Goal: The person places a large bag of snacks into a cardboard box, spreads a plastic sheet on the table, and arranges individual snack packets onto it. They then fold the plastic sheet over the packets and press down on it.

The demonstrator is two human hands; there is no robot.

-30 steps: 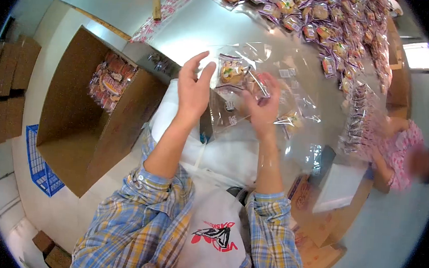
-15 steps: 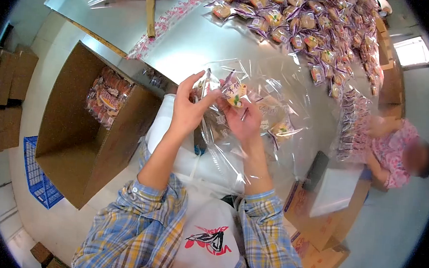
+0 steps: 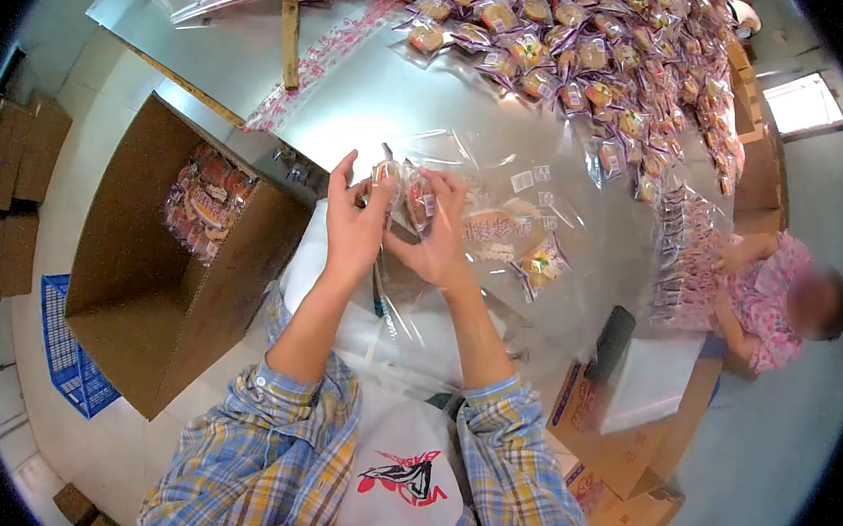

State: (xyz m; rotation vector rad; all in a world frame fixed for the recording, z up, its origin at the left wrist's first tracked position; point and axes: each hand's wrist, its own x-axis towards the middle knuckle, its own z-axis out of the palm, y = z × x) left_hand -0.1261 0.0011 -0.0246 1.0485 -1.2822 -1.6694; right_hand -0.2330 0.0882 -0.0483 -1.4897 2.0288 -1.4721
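Observation:
My left hand [image 3: 353,237] pinches a small wrapped pastry [image 3: 385,171] by its sides, held on edge. Close beside it, my right hand [image 3: 439,245] has its fingers closed round another wrapped pastry [image 3: 416,202]. Below and to the right of both hands spreads a large clear plastic bag [image 3: 581,216] with printed lettering and barcodes. One single wrapped pastry [image 3: 544,264] shows through the bag's right part. The lower folds of the bag hang near my right wrist.
Many wrapped pastries [image 3: 524,50] cover the far right of the metal table [image 3: 344,111]. An open carton [image 3: 134,321] with packed pastries stands left, by a blue crate [image 3: 74,346]. At right, a person in a pink sleeve [image 3: 777,278] handles a row of packets [image 3: 681,262].
My right hand has moved left and turned inward, from a yellow-labelled packet to a pastry beside the left hand. The bag's printed face now lies flatter.

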